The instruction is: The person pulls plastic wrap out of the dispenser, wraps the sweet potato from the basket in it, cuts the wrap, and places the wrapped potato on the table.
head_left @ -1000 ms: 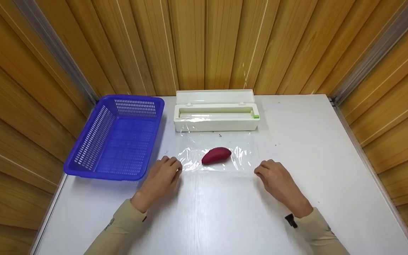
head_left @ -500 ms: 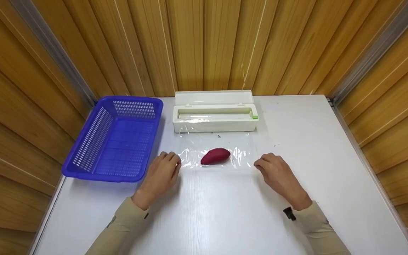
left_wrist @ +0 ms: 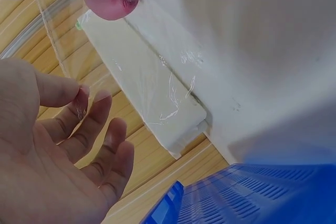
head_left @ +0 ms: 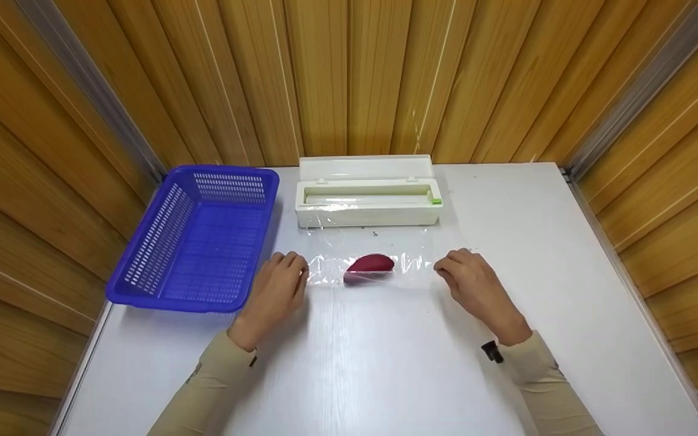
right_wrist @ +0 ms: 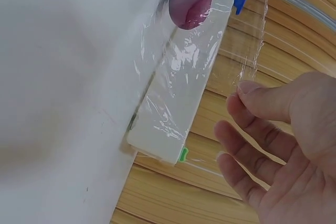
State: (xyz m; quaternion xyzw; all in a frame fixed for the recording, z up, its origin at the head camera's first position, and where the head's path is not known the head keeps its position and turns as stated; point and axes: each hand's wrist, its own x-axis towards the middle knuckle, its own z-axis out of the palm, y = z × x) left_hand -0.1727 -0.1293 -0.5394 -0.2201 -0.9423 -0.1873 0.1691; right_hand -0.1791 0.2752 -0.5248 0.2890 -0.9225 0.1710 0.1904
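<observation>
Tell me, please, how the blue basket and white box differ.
The blue basket has slotted walls; the white box has a solid front. The basket is broad, the box narrow. The box has a raised lid; the basket shows none. Both stand open-topped on the table.

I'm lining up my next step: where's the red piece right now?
In the head view, the red piece lies just below center, right of the basket and in front of the box, with an edge of the film crossing it.
</observation>
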